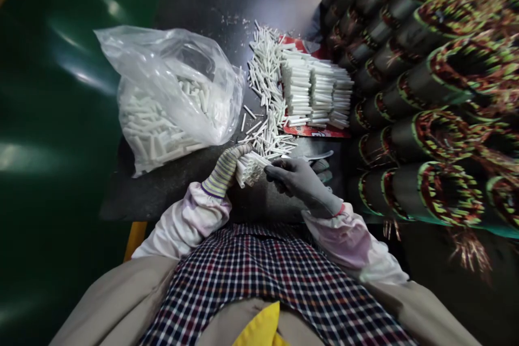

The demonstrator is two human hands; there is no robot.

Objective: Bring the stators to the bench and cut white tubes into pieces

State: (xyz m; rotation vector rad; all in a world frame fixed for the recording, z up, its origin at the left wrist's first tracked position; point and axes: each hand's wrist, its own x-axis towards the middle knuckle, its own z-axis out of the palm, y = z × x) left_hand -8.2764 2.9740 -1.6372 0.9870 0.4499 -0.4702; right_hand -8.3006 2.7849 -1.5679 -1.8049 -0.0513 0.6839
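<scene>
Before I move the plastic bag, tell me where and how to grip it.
Gather the plastic bag by slack film along its far edge, probably from above: that part looks free of white tubes, which heap toward the near side. The left hand, nearer, holds other tubes.

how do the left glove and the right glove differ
The left glove is pale with stripes; the right glove is plain grey. The left glove's cuff edge is purplish, the right glove's reddish. The left glove holds one side of the bundle of white tubes; the right glove is at the other. Both are worn.
</scene>
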